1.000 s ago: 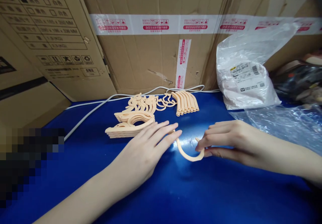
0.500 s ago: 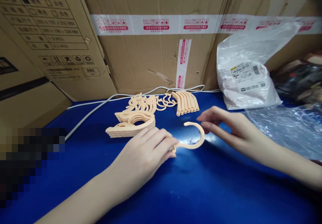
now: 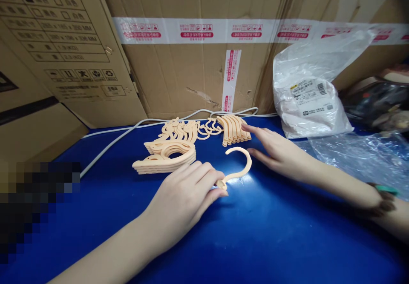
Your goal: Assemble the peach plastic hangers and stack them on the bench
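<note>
My left hand (image 3: 188,201) pinches the base of a cream plastic hanger hook (image 3: 248,164), whose curve points away and to the right above the blue table. With fingers apart, my right hand (image 3: 275,150) reaches past the hook toward a row of curved hanger arms (image 3: 234,130); its fingertips are close to the row's right end, and whether they touch is unclear. Left of centre lies a stack of folded hangers (image 3: 164,161). Behind it is a bunch of wavy hanger parts (image 3: 182,131), with loose hooks (image 3: 204,133) beside them.
Cardboard boxes (image 3: 179,75) form a wall at the back and left. A white cable (image 3: 110,153) runs along the table's rear. A white plastic mailer bag (image 3: 311,105) stands at the back right, with clear plastic film (image 3: 361,156) in front. The blue table (image 3: 255,241) extends toward me.
My right hand has moved away from the hook, forward and left to the row of curved arms. The hook in my left hand has tilted upward.
</note>
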`<state>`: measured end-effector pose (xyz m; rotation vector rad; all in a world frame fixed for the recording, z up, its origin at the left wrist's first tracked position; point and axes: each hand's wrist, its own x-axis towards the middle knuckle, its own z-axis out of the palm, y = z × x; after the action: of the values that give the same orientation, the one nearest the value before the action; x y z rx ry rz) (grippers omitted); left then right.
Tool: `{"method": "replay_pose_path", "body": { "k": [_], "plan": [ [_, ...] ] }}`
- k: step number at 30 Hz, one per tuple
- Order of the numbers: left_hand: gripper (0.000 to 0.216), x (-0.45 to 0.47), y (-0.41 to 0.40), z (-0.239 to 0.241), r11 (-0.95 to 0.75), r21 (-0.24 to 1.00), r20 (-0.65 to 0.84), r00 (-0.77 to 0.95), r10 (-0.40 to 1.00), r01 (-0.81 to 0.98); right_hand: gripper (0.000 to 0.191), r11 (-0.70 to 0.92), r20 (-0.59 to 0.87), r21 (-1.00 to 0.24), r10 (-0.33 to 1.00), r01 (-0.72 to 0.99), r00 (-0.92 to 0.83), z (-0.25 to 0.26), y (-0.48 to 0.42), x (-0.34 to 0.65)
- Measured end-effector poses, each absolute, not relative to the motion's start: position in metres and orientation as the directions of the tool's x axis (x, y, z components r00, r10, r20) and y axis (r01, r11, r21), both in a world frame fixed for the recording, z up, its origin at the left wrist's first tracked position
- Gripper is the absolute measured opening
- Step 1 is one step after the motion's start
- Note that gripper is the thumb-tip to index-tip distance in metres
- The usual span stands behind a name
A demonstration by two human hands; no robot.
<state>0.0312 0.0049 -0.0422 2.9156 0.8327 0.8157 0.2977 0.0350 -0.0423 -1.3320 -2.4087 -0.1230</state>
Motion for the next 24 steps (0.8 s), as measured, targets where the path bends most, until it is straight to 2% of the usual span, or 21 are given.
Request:
{"method": "replay_pose_path", "body": {
  "k": [4, 8, 12, 15, 18, 20, 24],
  "plan": [
    [0.015, 0.029, 0.006, -0.04, -0.852, 0.158, 0.48, 0.715, 0.508, 0.5, 0.05, 0.524, 0.333, -0.027, 0.808, 0.852, -0.486, -0.045, 0.05, 0.302],
    [0.013, 0.026, 0.007, -0.038, -0.842, 0.162, 0.491, 0.698, 0.521, 0.515, 0.041, 0.504, 0.391, 0.016, 0.792, 0.864, -0.469, -0.042, 0.051, 0.304],
    [0.014, 0.024, 0.007, -0.038, -0.841, 0.145, 0.493, 0.699, 0.518, 0.521, 0.044, 0.497, 0.377, 0.092, 0.785, 0.863, -0.492, -0.043, 0.051, 0.306],
    [0.015, 0.023, 0.007, -0.038, -0.843, 0.131, 0.504, 0.697, 0.509, 0.522, 0.041, 0.531, 0.371, 0.02, 0.783, 0.847, -0.5, -0.04, 0.042, 0.302],
    [0.016, 0.022, 0.008, -0.038, -0.843, 0.113, 0.524, 0.689, 0.5, 0.526, 0.034, 0.629, 0.344, -0.209, 0.764, 0.749, -0.546, -0.03, 0.027, 0.297],
    [0.016, 0.022, 0.009, -0.038, -0.837, 0.11, 0.53, 0.681, 0.506, 0.537, 0.029, 0.672, 0.334, -0.257, 0.736, 0.695, -0.589, -0.024, 0.019, 0.295],
    [0.017, 0.022, 0.009, -0.038, -0.827, 0.113, 0.528, 0.672, 0.52, 0.551, 0.027, 0.727, 0.263, -0.064, 0.673, 0.684, -0.691, -0.023, 0.012, 0.292]
  ]
}}
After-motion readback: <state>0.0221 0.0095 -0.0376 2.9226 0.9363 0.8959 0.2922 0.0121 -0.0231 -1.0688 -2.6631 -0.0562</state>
